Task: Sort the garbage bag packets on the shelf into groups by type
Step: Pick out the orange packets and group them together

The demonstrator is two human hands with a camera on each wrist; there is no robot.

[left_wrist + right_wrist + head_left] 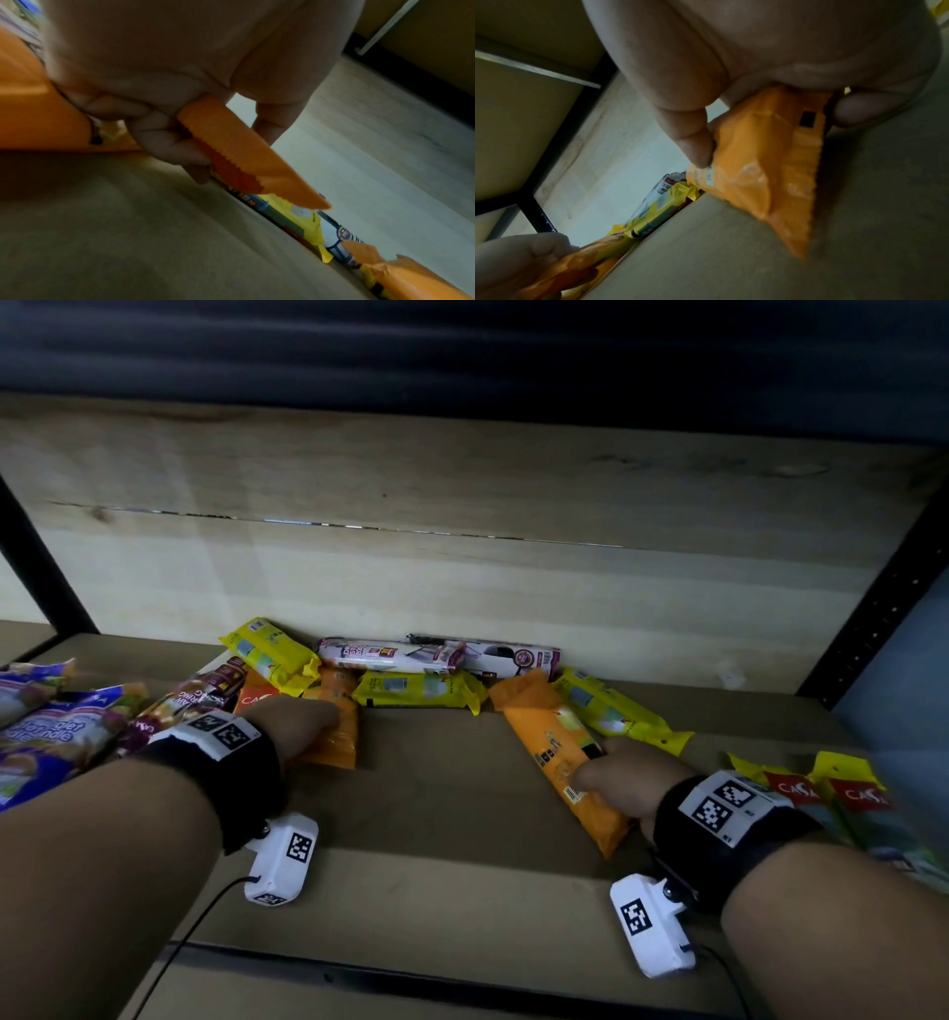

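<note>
Each hand holds an orange garbage bag packet on the wooden shelf (436,814). My left hand (303,726) grips the left orange packet (339,737); in the left wrist view my left hand (180,130) curls round that left orange packet (239,162). My right hand (626,783) grips the right orange packet (560,752), which lies slanted; in the right wrist view my right hand (757,101) pinches this right orange packet (777,166) between thumb and fingers. Yellow packets (421,690) and white packets (390,655) lie along the back wall.
Purple and blue packets (51,737) are heaped at the left. Yellow packets with red labels (842,793) lie at the far right. Another yellow packet (611,711) lies behind the right orange one. Black shelf posts (883,608) stand at both sides.
</note>
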